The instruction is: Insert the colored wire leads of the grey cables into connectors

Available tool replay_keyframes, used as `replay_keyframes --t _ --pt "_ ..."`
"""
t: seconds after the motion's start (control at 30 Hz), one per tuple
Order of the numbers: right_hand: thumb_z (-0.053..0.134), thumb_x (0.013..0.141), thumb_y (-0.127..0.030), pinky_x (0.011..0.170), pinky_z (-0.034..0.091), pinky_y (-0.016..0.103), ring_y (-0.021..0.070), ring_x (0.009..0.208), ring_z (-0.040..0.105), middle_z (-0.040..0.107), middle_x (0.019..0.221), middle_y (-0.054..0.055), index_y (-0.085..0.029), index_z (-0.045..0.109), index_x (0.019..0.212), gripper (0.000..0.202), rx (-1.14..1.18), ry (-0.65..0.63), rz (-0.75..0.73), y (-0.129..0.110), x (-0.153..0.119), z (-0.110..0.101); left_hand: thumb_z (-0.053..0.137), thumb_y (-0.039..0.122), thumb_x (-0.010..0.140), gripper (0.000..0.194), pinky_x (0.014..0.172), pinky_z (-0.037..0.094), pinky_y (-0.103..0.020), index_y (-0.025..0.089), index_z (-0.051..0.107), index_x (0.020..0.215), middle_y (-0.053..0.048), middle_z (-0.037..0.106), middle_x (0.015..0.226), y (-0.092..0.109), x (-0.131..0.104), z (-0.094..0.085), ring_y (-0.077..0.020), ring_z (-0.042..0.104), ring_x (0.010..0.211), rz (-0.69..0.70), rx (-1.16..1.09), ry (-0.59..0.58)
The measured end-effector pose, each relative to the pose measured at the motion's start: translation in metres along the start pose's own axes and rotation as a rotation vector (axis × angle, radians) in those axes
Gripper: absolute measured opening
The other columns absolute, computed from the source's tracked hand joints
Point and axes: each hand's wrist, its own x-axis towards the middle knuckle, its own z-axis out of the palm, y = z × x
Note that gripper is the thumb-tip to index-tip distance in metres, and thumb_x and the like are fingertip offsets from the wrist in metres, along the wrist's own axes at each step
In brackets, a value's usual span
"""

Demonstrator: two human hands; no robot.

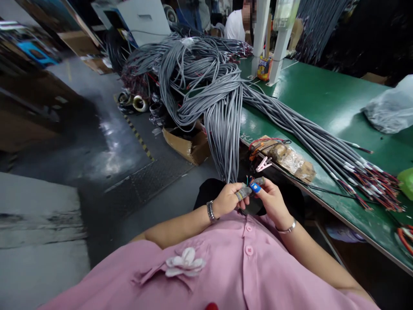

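Close to my body, my left hand [232,198] and my right hand [270,199] meet, fingers pinched round the end of a grey cable. Thin coloured wires [249,180] fan out of that end between the fingertips. Grey tape or finger covers wrap some fingers on both hands, and something blue is on my right thumb. Just beyond the hands hangs a thick bundle of grey cables [224,133], draped off the table edge. How the held cable joins this bundle is hidden by my fingers.
On the green table [335,101] more grey cables end in stripped wires [371,181]. A taped wooden block [290,159] and a pink clip [263,164] sit at its edge. A cardboard box [187,144] stands on the floor. A person in white [235,25] is at the back.
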Motion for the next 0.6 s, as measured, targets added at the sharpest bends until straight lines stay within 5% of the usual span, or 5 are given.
replay_keyframes --t 0.6 --pt "0.078 0.071 -0.039 0.057 0.043 0.026 0.0128 0.06 0.049 0.06 0.065 -0.001 -0.021 0.064 0.071 0.023 0.005 0.114 0.008 0.015 0.001 0.001 0.058 0.05 0.085 0.037 0.047 0.039 -0.02 0.015 0.061 0.073 0.002 0.057 0.049 -0.001 0.006 0.004 -0.0078 0.051 0.041 0.094 -0.078 0.222"
